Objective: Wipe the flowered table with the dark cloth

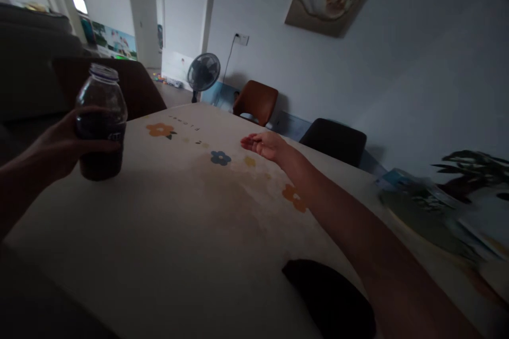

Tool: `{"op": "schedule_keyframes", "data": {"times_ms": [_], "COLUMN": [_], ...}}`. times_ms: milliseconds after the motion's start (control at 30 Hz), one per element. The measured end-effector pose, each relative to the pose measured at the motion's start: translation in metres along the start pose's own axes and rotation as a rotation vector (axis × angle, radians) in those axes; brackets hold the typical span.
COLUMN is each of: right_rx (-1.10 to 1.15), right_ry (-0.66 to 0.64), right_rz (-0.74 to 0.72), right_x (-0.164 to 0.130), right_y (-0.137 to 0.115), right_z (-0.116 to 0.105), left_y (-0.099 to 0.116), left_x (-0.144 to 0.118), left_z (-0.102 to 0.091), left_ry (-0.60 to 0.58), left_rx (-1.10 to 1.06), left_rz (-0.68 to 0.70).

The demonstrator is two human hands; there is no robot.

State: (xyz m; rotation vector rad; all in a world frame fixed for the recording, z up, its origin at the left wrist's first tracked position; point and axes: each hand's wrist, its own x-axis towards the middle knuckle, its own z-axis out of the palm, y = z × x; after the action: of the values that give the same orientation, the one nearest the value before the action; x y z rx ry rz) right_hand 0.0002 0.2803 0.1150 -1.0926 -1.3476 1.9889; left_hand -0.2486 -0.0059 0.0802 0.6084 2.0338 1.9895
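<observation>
Dark-filled bottle, upright at the near-left edge of the flower-print bench, left hand fingers wrapped around it; right hand released, palm up, resting far across the bench beside a blue flower.

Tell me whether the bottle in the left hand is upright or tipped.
Upright. The bottle stands with its neck on top and its base on the table, the left hand wrapped around its dark lower half.
</observation>
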Motion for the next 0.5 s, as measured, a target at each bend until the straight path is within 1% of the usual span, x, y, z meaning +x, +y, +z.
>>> {"op": "schedule_keyframes", "data": {"times_ms": [67, 133, 200, 233, 300, 367, 433, 500], "right_rx": [-0.069, -0.197, -0.360, -0.430, -0.528, -0.597, -0.624, -0.627], "right_ry": [-0.149, -0.292, -0.420, -0.478, -0.568, -0.640, -0.661, -0.610], "right_rz": [0.036, 0.022, 0.013, 0.032, 0.109, 0.162, 0.135, 0.019], "right_x": [-0.026, -0.053, -0.081, -0.094, -0.119, -0.142, -0.162, -0.180], "right_y": [0.009, 0.018, 0.027, 0.031, 0.036, 0.037, 0.035, 0.036], "right_z": [0.023, 0.046, 0.060, 0.063, 0.058, 0.045, 0.026, 0.006], "left_y": [-0.009, -0.018, -0.025, -0.028, -0.031, -0.032, -0.034, -0.034], "left_x": [0.001, 0.001, -0.001, -0.002, -0.004, -0.005, -0.006, -0.006], "left_z": [-0.012, -0.023, -0.031, -0.034, -0.036, -0.036, -0.035, -0.035], "left_ry": [0.011, 0.020, 0.034, 0.035, 0.029, 0.025, 0.022, 0.008], "left_rx": [-0.019, -0.037, -0.061, -0.070, -0.086, -0.106, -0.124, -0.125], "left_rz": [0.041, 0.086, 0.123, 0.134, 0.152, 0.167, 0.177, 0.190]}}
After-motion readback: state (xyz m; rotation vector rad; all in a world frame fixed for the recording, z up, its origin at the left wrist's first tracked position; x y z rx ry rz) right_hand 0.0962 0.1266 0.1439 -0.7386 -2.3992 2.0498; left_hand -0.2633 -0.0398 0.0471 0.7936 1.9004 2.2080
